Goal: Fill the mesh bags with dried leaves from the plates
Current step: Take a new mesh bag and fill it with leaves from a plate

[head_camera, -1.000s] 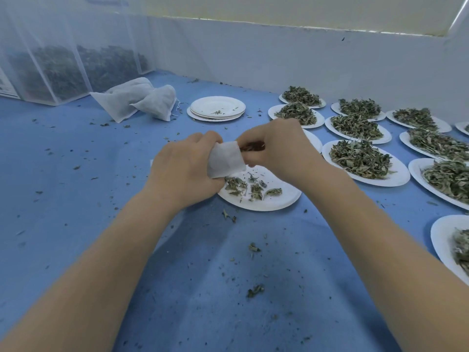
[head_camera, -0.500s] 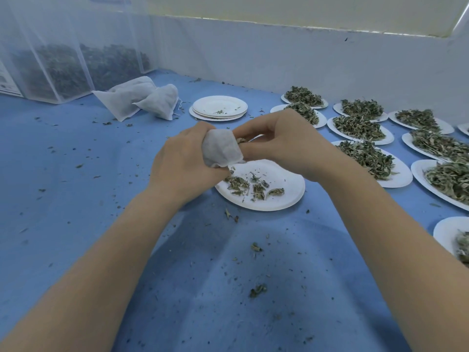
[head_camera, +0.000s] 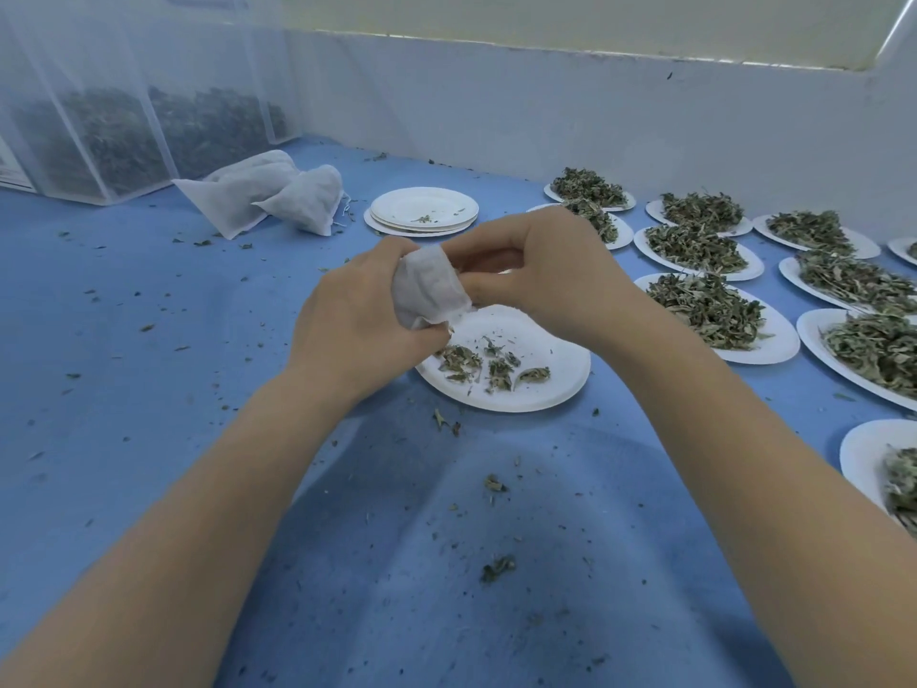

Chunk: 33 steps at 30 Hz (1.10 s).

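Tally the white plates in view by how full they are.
Plates heaped with leaves: 10
Nearly empty plate, front centre: 1
Stack of emptied plates: 1, count within unclear
Total: 11 single plates plus 1 stack

The left hand [head_camera: 355, 322] hides the mesh bag's [head_camera: 429, 288] lower end; the frame's right edge cuts off the outermost plates [head_camera: 866, 461]

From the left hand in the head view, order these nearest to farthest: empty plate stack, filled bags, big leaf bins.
From the left hand:
1. Plate stack, just beyond, slightly right.
2. Filled bags, beyond, to the left.
3. Leaf bins, far left corner.
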Tool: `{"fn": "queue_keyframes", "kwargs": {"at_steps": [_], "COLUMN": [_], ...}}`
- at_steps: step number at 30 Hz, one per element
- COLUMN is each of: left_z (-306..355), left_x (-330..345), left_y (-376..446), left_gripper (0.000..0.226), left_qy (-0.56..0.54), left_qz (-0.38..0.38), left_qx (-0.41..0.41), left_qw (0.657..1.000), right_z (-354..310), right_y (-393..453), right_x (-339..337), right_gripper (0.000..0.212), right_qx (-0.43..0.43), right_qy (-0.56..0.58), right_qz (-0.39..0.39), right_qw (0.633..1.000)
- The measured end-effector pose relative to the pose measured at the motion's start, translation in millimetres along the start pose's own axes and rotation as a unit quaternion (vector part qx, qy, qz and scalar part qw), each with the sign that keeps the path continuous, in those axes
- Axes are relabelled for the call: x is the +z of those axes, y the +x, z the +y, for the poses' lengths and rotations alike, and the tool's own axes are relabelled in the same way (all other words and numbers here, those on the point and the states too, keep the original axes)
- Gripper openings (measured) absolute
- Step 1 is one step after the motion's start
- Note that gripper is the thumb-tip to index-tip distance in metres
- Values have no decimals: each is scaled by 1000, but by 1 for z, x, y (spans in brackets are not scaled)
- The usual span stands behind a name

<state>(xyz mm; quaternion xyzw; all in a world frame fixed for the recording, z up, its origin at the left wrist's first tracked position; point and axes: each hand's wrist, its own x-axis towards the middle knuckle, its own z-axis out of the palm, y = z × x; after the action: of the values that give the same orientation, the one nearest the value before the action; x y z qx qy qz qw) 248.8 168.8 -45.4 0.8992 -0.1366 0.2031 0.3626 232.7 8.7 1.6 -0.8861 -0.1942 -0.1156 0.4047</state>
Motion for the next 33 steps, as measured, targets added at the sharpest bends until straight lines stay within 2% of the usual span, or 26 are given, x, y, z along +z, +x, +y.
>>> {"fn": "queue_keyframes", "kwargs": {"at_steps": [4, 8, 14, 17, 20, 22, 25, 28, 30, 33], "left_z": [0, 2, 8, 9, 6, 2, -5, -9, -10, -11], "left_x": [0, 0, 2, 1, 0, -2, -8, -11, -11, -9], "left_y": [0, -1, -4, -5, -4, -2, 1, 4, 4, 4], "left_gripper": [44, 40, 40, 48, 43, 44, 46, 46, 43, 44], "left_qy": [20, 10, -12, -20, -16, -3, 13, 31, 39, 50], "left_qz": [14, 1, -17, -8, -15, -5, 14, 27, 19, 7], "left_qx": [-9, -1, 32, 30, 22, 10, -1, -1, 2, 8], "left_qw": [1000, 1000, 999, 999, 1000, 1000, 1000, 999, 999, 999], "right_z": [2, 4, 7, 5, 3, 5, 14, 26, 33, 33], "right_y": [-1, -2, 1, 0, -1, 0, 2, 8, 13, 22], "right_x": [-4, -3, 9, 9, -4, -14, -14, 0, 11, 24], "right_gripper": [14, 23, 25, 21, 24, 28, 23, 38, 53, 60], "right_qx": [9, -3, -23, -13, -9, -9, 17, 66, 94, 102], "right_qy": [54, 34, -46, -28, -3, 39, 52, -92, -212, -268], "right_qz": [-5, -40, 15, -23, -62, -54, -12, -9, -74, -158], "right_qw": [998, 999, 999, 999, 998, 998, 998, 994, 970, 945]}}
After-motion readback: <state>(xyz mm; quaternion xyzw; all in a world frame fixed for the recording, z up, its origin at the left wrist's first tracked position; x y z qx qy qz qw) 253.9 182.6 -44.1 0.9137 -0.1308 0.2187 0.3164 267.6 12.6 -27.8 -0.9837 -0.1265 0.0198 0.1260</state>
